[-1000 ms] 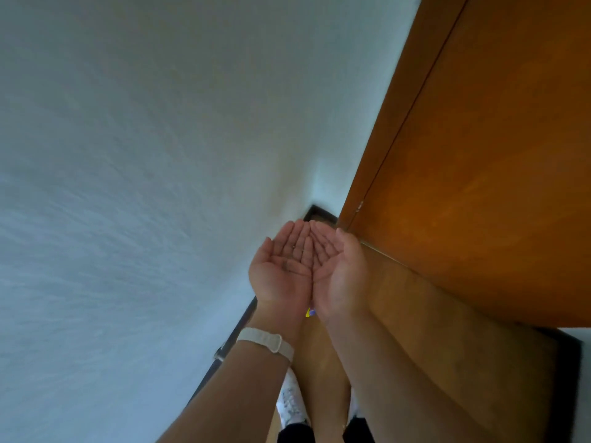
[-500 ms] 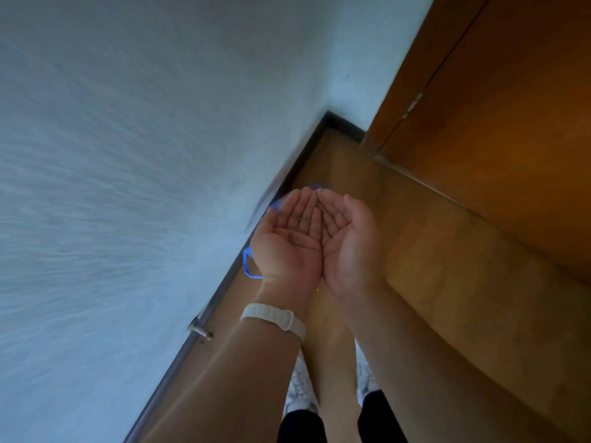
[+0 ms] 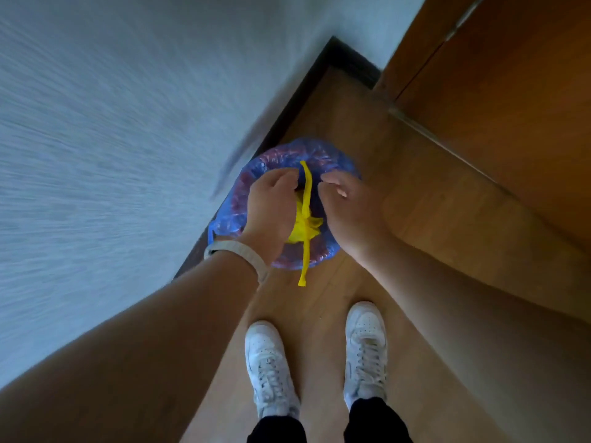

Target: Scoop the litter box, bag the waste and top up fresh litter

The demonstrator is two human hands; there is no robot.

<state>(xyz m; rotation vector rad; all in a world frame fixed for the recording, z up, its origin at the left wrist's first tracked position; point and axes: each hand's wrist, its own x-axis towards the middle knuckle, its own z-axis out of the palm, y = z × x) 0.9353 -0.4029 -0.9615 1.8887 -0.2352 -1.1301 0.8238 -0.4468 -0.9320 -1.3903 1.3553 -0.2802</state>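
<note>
Wood floor (image 3: 415,219) in a corner, white wall (image 3: 112,123) on the left hand's side, wooden door (image 3: 511,107) past the right hand. Both hands are down over a bin lined w/ a blue bag (image 3: 323,155), w/ a yellow bag (image 3: 303,225) sitting in the middle of it, right between the two hands.

Left hand (image 3: 271,212) grip: fingers curled down toward the yellow drawstring (image 3: 307,187), but can't tell if it's actually pinching it, too blurry. Right hand (image 3: 348,209) grip looks loose and open, fingers bent, holding nothing afaict.

Handling guess: thin plastic, soft and slippery, prob weighty at the bottom if it's clumped litter. I'd take it by the drawstring or the bunched neck, not the body, since thin film tears.

Count: 1 yellow bag, 1 blue bag, 2 hands, 2 white shoes (image 3: 271,362) back toward the body. No litter box or scoop in view.
</note>
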